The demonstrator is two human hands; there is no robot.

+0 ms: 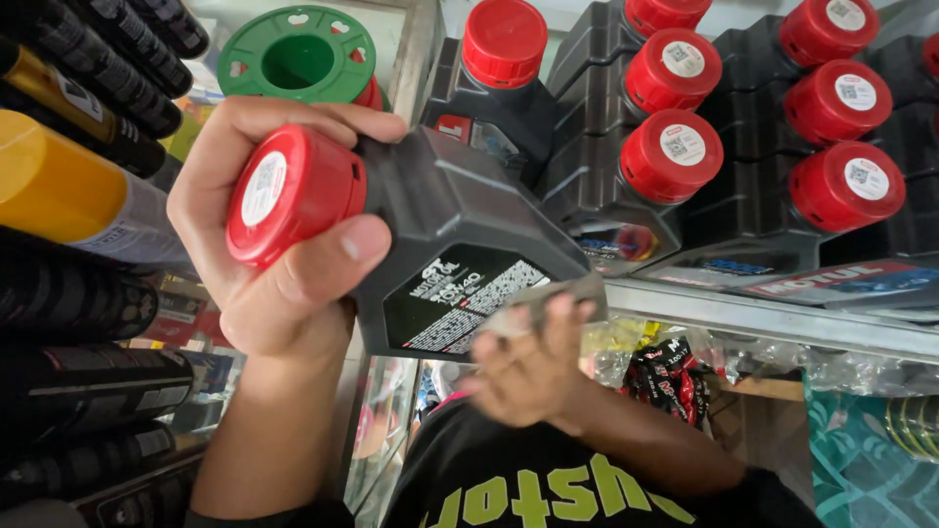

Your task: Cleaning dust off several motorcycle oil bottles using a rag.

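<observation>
Grey oil bottle (445,244) held up before the shelf of matching bottles (743,166).
Left hand (264,244) clamped its red cap (289,194) end. Right hand (528,367), motion-blurred, pressed a grey cloth (548,298) on the label; bottle base hidden, grip closed.

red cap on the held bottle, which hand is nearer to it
Left. The left hand wraps the neck of the dark bottle right by the red cap, thumb beside it. The right hand is at the bottle's lower end, pressing a grey cloth.

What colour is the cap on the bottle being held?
Red, with a round white sticker on top; the cap of the dark grey bottle shows best in the head view.
</observation>
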